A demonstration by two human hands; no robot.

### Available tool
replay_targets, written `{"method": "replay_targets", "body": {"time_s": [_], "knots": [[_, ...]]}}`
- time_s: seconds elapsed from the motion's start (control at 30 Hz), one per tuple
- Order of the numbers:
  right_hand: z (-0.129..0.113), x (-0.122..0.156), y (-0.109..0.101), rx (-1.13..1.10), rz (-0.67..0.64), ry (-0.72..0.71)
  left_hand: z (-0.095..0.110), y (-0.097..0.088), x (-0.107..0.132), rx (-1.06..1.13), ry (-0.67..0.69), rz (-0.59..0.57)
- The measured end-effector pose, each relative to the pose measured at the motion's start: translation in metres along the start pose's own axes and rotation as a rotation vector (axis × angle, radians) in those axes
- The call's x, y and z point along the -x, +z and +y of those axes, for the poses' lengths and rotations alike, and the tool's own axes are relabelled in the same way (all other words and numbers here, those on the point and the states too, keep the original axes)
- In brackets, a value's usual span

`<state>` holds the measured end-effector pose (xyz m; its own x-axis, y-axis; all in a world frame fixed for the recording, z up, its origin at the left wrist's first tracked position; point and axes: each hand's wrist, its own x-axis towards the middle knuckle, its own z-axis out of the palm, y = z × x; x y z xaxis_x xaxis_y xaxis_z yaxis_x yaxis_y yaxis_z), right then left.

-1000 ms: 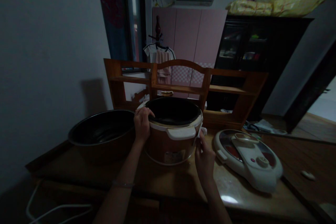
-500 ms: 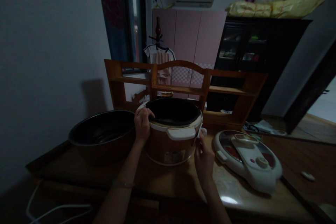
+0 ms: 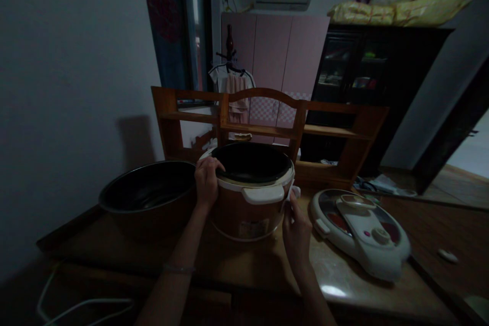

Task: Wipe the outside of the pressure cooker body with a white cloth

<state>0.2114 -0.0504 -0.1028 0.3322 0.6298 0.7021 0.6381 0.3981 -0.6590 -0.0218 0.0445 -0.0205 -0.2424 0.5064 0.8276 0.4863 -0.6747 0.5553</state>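
– What did the head view show?
– A brown cooker (image 3: 233, 214) stood on the worktop (image 3: 263, 277), its rim in the left hand's (image 3: 207, 181) grip; the right hand (image 3: 297, 229) pinched what looked like a white cloth (image 3: 296, 192) at its right side.
– And good technique?
– Probably, it called for a steady left hold and light, flat strokes, clear of the lid (image 3: 357, 229).

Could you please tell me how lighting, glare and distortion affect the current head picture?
Head view: dim overall, the inner pot showing almost no detail inside; same view: glare on the wooden tabletop in front of the lid, the label on the cooker unreadable, the dark cabinet leaning, suggesting wide-angle distortion.
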Motion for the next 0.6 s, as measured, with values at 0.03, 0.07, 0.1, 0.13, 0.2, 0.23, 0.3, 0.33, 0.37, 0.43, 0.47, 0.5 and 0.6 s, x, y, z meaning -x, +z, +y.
{"method": "replay_targets", "body": {"time_s": [0.03,0.07,0.1,0.13,0.2,0.23,0.3,0.33,0.37,0.43,0.47,0.5,0.6], "knots": [[-0.0003,-0.0001,0.0001,-0.005,0.001,-0.002,-0.0002,0.0000,0.0000,-0.001,0.003,0.000],[-0.0005,-0.0002,0.0002,-0.006,0.002,0.001,-0.0004,0.0000,0.0001,-0.002,0.007,0.000],[-0.0006,-0.0002,0.0004,-0.005,0.003,0.005,-0.0004,-0.0001,0.0001,-0.005,0.011,-0.002],[-0.0005,-0.0002,0.0004,0.000,0.001,0.012,-0.0002,-0.0002,0.0001,-0.008,0.013,-0.005],[0.0002,0.0001,0.0005,0.009,-0.005,0.025,0.0003,-0.0005,0.0001,-0.013,0.015,-0.009],[0.0008,0.0002,0.0005,0.010,-0.003,0.026,0.0006,-0.0006,0.0001,-0.012,0.016,-0.009],[0.0021,0.0003,0.0006,0.006,-0.002,0.015,0.0009,-0.0008,0.0001,-0.004,0.017,-0.006],[0.0026,0.0002,0.0006,0.002,-0.002,0.008,0.0009,-0.0008,0.0000,0.000,0.019,-0.005],[0.0030,0.0000,0.0006,-0.001,-0.002,0.002,0.0009,-0.0007,-0.0001,0.001,0.018,-0.004],[0.0031,-0.0005,0.0006,-0.001,-0.002,0.004,0.0007,-0.0007,-0.0002,-0.002,0.013,-0.004],[0.0030,-0.0008,0.0005,0.000,0.003,0.006,0.0006,-0.0007,-0.0002,-0.007,0.010,-0.006],[0.0026,-0.0009,0.0004,0.004,0.008,0.006,0.0006,-0.0007,-0.0001,-0.011,0.008,-0.007],[0.0011,-0.0009,0.0000,0.015,0.005,0.002,0.0012,-0.0008,0.0002,-0.009,0.003,-0.008]]}}
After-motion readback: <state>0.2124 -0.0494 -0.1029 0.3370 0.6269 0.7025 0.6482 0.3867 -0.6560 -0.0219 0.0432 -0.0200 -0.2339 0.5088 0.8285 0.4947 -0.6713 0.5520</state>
